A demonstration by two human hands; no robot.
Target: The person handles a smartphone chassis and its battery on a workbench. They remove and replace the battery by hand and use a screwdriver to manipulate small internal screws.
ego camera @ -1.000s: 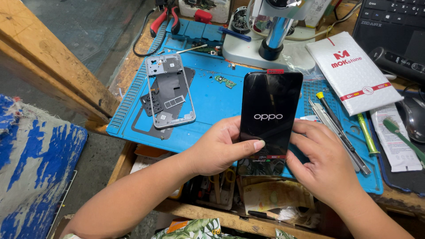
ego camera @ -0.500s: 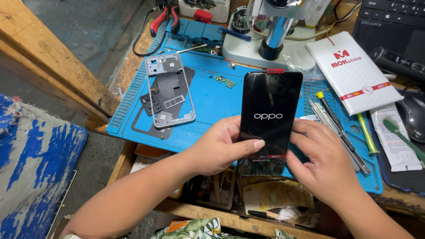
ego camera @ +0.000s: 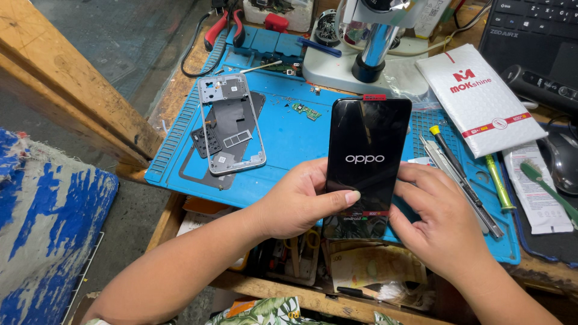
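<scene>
The black phone screen point(ego camera: 367, 162) is lit with a white boot logo and is propped at its near end by both hands, its far end reaching out over the blue work mat point(ego camera: 289, 135). From where I stand the likeliest trouble is a slip: the panel is thin and glossy, and it looks pinched only along its near edges, so a small loosening could drop it flat onto the mat or off the near edge of the bench onto the clutter below. Loose screws and a small green circuit strip point(ego camera: 306, 111) lie on the mat just to the left of it, and the glass could be scratched if it came down there. Pressing too hard with the thumb might also stress the panel. The left hand point(ego camera: 301, 201) is half closed, cupping the left edge, its thumb laid across the glass below the logo. The right hand point(ego camera: 436, 219) is curled around the right edge, fingers bent, gripping the same screen. The bare phone frame point(ego camera: 232, 123) lies well apart to the left.
</scene>
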